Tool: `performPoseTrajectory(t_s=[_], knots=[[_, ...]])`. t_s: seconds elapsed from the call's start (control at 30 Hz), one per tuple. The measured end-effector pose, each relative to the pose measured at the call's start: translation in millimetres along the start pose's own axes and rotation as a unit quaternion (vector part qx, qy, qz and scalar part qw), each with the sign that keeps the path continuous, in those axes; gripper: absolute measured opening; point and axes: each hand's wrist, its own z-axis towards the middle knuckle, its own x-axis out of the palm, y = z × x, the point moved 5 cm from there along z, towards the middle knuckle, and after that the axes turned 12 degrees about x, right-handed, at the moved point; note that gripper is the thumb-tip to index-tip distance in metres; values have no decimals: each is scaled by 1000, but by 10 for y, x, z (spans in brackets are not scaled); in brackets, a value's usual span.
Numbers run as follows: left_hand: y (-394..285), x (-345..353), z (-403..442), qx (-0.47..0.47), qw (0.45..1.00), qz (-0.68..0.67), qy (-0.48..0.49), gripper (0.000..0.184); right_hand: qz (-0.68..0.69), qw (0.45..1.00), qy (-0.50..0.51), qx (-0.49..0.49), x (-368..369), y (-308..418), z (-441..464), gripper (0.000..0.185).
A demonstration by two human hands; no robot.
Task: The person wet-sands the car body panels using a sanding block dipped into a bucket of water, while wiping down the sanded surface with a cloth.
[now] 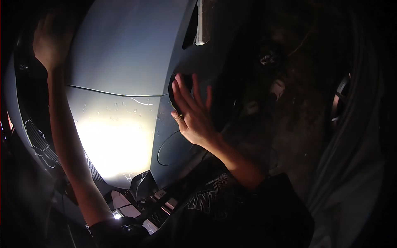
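Observation:
My right hand [192, 111] lies against the side of a grey car body panel [124, 49], its fingers stretched out and spread. Under the fingers is a dark rounded thing [172, 91], mostly covered, which I cannot make out. My left hand [50, 43] is at the upper left by the panel's far edge, its dim fingers extended, with nothing visible in it. Water drops and a very bright patch of light show on the lower panel [113, 142]. A round outline [160, 149] marks the panel below my right hand.
A dark mirror-like part [142, 184] and a light [117, 215] are near the bottom. A pale strip [202, 22] stands at the top. Dark glass with fine lines [39, 138] lies at the left, and grey fabric [347, 186] hangs at the right.

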Motion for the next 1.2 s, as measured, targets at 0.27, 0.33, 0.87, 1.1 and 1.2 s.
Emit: performPoseTrajectory(t_s=[0.27, 0.33, 0.87, 1.1, 1.2], knots=[[37, 69, -20, -22, 999, 26, 25, 38, -27, 999, 24, 26, 78, -276, -14, 65], [-10, 16, -21, 10, 999, -23, -30, 38, 2, 998, -26, 63, -8, -663, 558, 65], [47, 7, -29, -14, 1000, -25, 3, 36, 61, 988, -131, 47, -83, -854, 671, 69], [-31, -31, 2, -16, 999, -52, 5, 32, 186, 973, -122, 62, -343, -1114, 1441, 69], [-90, -58, 11, -19, 999, -38, -1, 32, 111, 985, -133, 22, -305, -891, 918, 66]])
